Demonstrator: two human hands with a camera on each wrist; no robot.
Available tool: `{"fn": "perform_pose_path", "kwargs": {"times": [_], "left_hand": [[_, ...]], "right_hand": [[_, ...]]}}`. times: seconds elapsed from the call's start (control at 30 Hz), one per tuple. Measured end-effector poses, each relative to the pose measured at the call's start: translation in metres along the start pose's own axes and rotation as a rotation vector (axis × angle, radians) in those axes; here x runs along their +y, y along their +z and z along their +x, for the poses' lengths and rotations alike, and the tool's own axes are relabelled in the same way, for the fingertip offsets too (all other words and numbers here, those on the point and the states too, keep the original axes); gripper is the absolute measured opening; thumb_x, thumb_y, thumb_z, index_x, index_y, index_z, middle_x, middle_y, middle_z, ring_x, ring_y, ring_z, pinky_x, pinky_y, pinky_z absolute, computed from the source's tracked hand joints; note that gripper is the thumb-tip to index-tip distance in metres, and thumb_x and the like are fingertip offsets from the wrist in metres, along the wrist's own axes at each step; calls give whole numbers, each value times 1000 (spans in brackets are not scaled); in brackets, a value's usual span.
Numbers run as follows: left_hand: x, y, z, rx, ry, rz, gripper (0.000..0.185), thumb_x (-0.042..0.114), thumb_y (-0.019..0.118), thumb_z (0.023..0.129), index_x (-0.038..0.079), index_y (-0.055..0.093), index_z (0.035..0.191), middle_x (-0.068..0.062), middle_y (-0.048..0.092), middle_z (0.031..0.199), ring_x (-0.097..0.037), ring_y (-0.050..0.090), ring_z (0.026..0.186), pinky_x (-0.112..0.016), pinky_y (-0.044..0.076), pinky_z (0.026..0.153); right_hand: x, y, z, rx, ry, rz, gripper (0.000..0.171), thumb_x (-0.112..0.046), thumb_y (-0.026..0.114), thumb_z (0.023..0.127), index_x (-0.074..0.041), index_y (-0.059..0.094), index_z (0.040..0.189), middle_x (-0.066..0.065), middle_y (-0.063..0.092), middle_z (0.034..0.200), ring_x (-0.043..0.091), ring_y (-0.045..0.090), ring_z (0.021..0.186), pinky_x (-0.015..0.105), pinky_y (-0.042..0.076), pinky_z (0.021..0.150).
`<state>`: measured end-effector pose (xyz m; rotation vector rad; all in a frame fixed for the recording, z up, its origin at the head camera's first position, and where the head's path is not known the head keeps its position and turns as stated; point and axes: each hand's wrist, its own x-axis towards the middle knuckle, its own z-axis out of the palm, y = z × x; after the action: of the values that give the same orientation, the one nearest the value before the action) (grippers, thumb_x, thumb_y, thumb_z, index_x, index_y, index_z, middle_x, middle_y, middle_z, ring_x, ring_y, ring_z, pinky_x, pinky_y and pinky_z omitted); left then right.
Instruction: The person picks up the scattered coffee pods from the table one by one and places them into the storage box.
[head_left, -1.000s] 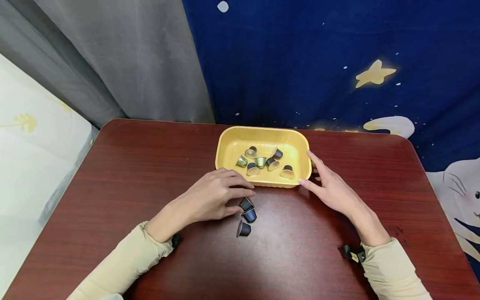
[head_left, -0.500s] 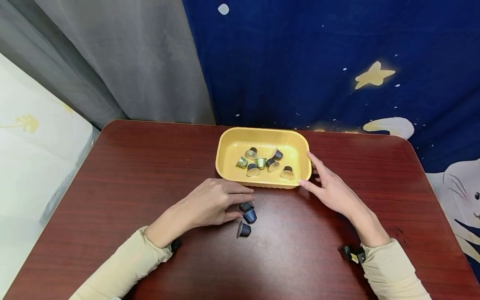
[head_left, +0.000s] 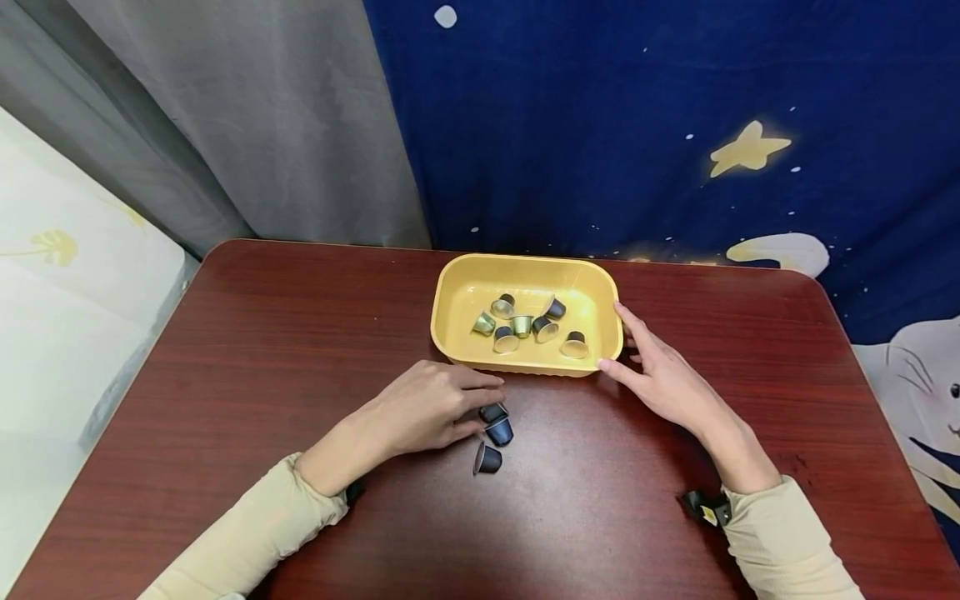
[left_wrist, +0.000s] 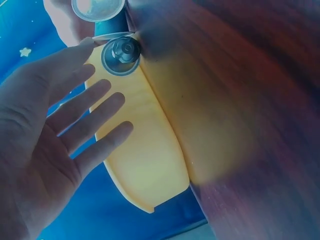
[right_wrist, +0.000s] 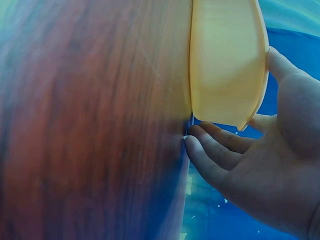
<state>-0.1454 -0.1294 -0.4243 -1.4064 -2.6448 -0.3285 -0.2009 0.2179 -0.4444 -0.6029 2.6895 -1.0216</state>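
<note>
My left hand [head_left: 427, 407] reaches over the table from the left, thumb and fingertips right beside a black coffee capsule [head_left: 492, 412]. A blue capsule [head_left: 500, 432] lies against that one, and a second black capsule [head_left: 488, 459] lies a little nearer. In the left wrist view the fingers [left_wrist: 102, 110] are spread and fairly straight, with the thumb tip close to the capsule [left_wrist: 121, 54] whose hollow-looking end faces the camera. My right hand [head_left: 663, 375] touches the right end of the yellow tray [head_left: 525, 364], thumb at its front rim and a finger along its side.
Inside the tray are several capsules, among them a green one [head_left: 521, 326] and a dark one with a pale lid [head_left: 575, 345]. The tray stands near the back edge of the reddish-brown table [head_left: 315, 300], in front of a blue curtain [head_left: 600, 125].
My left hand has drawn back from near the tray's front rim, coming down closer around the black capsule. The right hand and the tray have stayed in place.
</note>
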Motion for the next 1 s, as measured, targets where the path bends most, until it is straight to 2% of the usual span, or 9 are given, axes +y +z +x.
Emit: {"fn": "perform_pose_path", "kwargs": {"times": [0.4, 1.0], "left_hand": [[-1, 6, 2, -18, -1, -12, 37, 29, 78, 85, 18, 72, 120, 3, 68, 123, -11, 63, 113, -33, 54, 87], [-2, 10, 4, -88, -36, -41, 36, 23, 81, 82, 18, 73, 117, 5, 67, 119, -11, 63, 110, -33, 51, 94]], "right_hand": [[0, 0, 0, 1, 2, -9, 84, -41, 62, 98, -21, 11, 161, 16, 50, 140, 33, 56, 121, 54, 47, 98], [-1, 0, 0, -10, 19, -5, 85, -44, 61, 98, -23, 9, 161, 14, 49, 140, 32, 55, 122, 53, 47, 98]]}}
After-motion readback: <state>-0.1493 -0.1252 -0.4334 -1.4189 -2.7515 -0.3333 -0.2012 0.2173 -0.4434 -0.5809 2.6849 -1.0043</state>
